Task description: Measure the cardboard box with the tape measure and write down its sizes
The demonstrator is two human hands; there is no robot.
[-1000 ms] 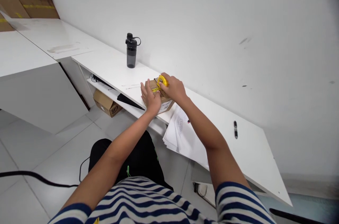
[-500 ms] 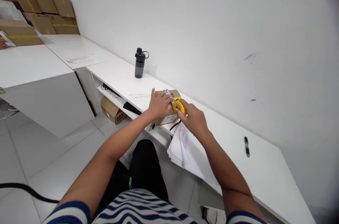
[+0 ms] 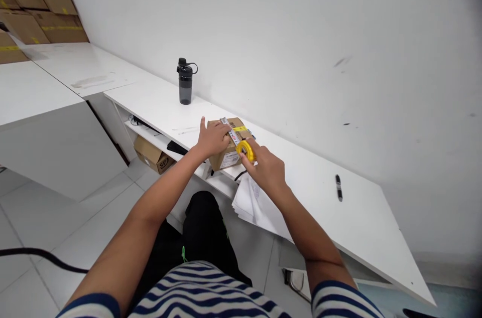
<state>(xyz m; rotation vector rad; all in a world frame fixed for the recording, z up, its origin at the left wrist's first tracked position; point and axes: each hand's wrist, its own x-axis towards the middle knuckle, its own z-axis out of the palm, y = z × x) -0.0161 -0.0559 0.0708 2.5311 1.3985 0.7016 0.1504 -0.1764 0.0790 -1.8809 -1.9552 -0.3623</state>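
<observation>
A small cardboard box (image 3: 228,153) with a yellow tape strip sits on the white desk (image 3: 301,177) near its front edge. My left hand (image 3: 212,138) lies on the box's top, fingers pressing the tip of a measuring tape's blade (image 3: 228,133) against it. My right hand (image 3: 265,167) grips the yellow tape measure (image 3: 245,149) at the box's near right side, the blade drawn out across the top.
A dark water bottle (image 3: 185,82) stands by the wall further left. A black marker (image 3: 338,187) lies to the right. White papers (image 3: 256,202) hang over the desk's front edge. A cardboard box (image 3: 152,155) sits on the floor under the desk, more boxes (image 3: 33,2) stacked far left.
My right hand pulled the tape measure from the box's far side towards me, drawing the blade across the top. My left hand shifted to hold the blade's tip.
</observation>
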